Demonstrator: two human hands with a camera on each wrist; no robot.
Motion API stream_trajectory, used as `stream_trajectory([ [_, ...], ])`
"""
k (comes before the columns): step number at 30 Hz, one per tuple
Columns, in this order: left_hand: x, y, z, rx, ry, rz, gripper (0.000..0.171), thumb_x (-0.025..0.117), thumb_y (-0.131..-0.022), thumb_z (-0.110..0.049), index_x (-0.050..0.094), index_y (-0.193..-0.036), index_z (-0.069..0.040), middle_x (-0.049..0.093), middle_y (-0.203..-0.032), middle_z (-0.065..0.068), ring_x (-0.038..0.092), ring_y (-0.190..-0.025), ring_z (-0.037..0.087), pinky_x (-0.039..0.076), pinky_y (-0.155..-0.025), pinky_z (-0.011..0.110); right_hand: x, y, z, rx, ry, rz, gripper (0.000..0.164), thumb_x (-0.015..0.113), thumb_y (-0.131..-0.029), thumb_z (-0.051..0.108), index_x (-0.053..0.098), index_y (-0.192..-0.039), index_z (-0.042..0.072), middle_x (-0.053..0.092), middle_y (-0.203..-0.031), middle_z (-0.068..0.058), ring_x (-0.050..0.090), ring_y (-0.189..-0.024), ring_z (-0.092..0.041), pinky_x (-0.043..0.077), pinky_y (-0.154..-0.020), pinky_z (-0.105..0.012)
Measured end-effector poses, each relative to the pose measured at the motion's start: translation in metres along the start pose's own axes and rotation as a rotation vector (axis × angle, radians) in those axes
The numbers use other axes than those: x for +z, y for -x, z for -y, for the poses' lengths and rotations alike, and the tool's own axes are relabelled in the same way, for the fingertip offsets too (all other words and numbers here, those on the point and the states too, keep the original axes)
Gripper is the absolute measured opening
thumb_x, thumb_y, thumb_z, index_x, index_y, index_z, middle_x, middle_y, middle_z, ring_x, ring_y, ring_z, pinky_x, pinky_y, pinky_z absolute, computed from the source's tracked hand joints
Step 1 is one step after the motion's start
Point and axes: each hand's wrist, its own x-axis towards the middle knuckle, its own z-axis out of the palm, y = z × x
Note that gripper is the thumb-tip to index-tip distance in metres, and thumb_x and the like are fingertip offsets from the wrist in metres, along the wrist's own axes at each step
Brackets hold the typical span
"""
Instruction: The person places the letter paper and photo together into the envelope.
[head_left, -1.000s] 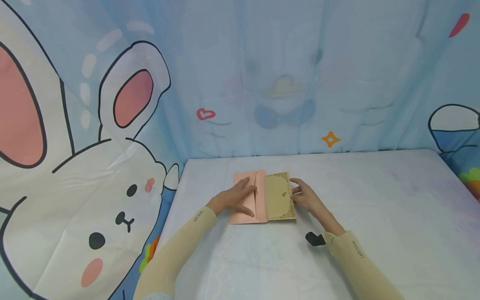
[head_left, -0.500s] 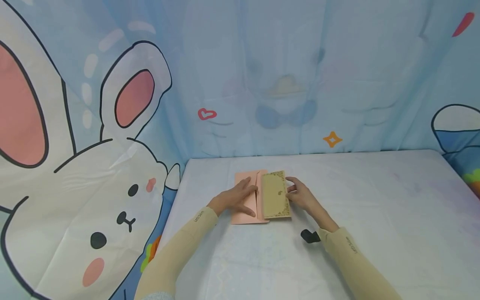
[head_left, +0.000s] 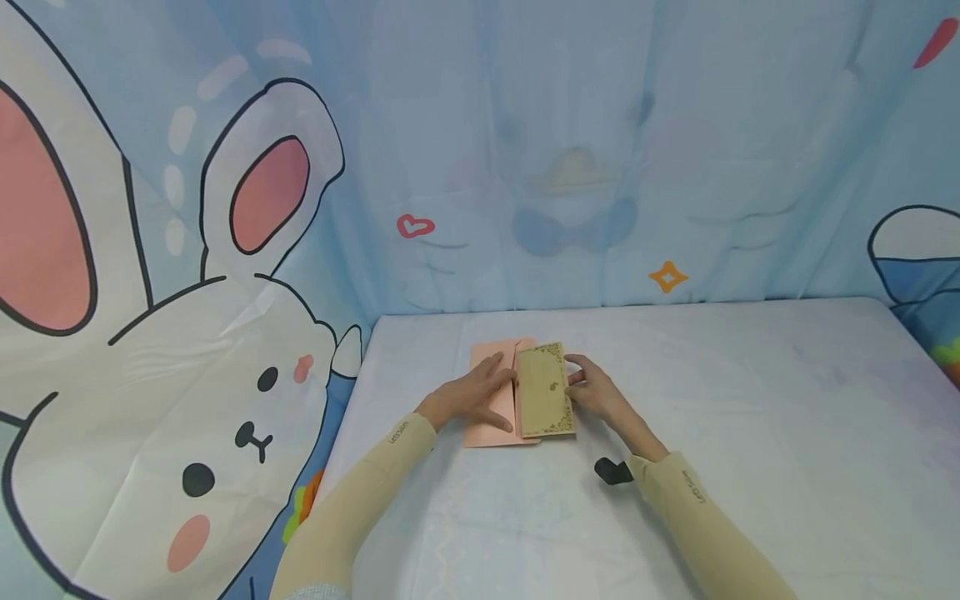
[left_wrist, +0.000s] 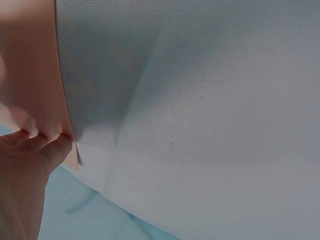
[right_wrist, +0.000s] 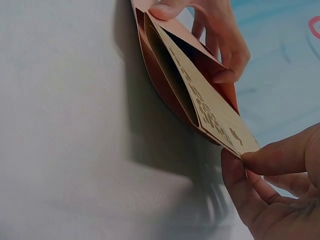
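Note:
A pink envelope (head_left: 482,353) lies on the table, its opening toward the right. My left hand (head_left: 467,397) rests on it with fingers spread; in the right wrist view its index fingertip (right_wrist: 226,76) is at the opening's edge. A cream folded card (head_left: 540,387) with gold corner ornaments lies over the envelope's flap, its left edge at the opening. My right hand (head_left: 598,392) pinches the card's right edge between thumb and fingers. From the right wrist, the card's far end sits between the envelope's pink layers (right_wrist: 172,24), with a dark gap above it.
The table (head_left: 750,433) has a white cover. Behind it hangs a light blue curtain (head_left: 480,125) with printed drawings, among them a large rabbit (head_left: 142,400) on the left. A black object (head_left: 612,471) shows at the right sleeve's cuff.
The card has moved left with my right hand, first over the flap and now with its left edge at the opening. My left hand has stayed on the envelope.

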Motion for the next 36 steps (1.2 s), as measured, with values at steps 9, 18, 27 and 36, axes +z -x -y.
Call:
stream_trajectory([
  [9, 0.0, -0.002, 0.0, 0.009, -0.028, 0.005, 0.097, 0.07, -0.075, -0.075, 0.029, -0.152, -0.034, -0.002, -0.171, 0.01, 0.005, -0.158, 0.028, 0.036, -0.117, 0.051, 0.006, -0.003, 0.007, 0.016, 0.014, -0.001, 0.066, 0.057, -0.093, 0.0, 0.031, -0.154, -0.001, 0.062, -0.118, -0.025, 0.065, -0.097, -0.029, 0.051, -0.079, -0.035],
  [18, 0.0, -0.004, 0.002, 0.002, -0.039, 0.013, 0.096, 0.069, -0.075, -0.075, 0.028, -0.151, -0.034, -0.002, -0.171, 0.011, 0.005, -0.158, 0.028, 0.032, -0.119, 0.05, 0.008, -0.008, 0.011, 0.04, 0.016, -0.004, 0.067, 0.056, -0.093, 0.0, 0.03, -0.154, 0.0, 0.062, -0.12, -0.024, 0.064, -0.097, -0.028, 0.051, -0.078, -0.035],
  [27, 0.004, -0.003, 0.003, 0.001, -0.014, 0.0, 0.097, 0.071, -0.075, -0.074, 0.029, -0.153, -0.033, -0.002, -0.171, 0.009, 0.004, -0.158, 0.029, 0.032, -0.12, 0.05, 0.01, -0.013, 0.009, 0.047, 0.033, -0.024, 0.064, 0.057, -0.094, 0.001, 0.032, -0.153, 0.0, 0.062, -0.118, -0.023, 0.064, -0.097, -0.029, 0.051, -0.079, -0.037],
  [36, 0.004, -0.003, 0.003, -0.007, -0.025, 0.006, 0.098, 0.069, -0.076, -0.075, 0.026, -0.154, -0.034, -0.004, -0.171, 0.008, 0.003, -0.158, 0.028, 0.033, -0.119, 0.05, 0.012, -0.013, 0.012, 0.048, 0.043, -0.065, 0.062, 0.059, -0.095, 0.004, 0.036, -0.151, 0.0, 0.064, -0.117, -0.024, 0.065, -0.097, -0.031, 0.053, -0.08, -0.041],
])
